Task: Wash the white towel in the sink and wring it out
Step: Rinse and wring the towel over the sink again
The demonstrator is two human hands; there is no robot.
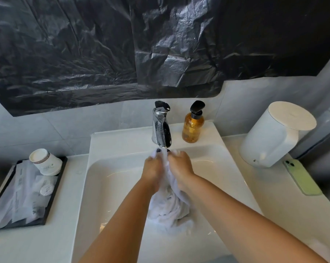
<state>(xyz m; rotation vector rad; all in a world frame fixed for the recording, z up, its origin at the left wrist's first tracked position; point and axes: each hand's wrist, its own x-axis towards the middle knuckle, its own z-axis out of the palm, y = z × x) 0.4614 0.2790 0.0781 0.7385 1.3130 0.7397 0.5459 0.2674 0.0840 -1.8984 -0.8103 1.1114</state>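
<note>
Both hands [167,170] grip towel [168,207], under tap [161,128]

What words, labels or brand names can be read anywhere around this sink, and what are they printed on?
None can be read.
Paper cups: a small greenish mark, too blurred to read.
Wrapped packets on the black tray: lines of dark print, too small to read.
Round sachet: a faint printed emblem, illegible.
Amber pump bottle: no label visible.
White lidded container and green phone: no text visible.
</note>
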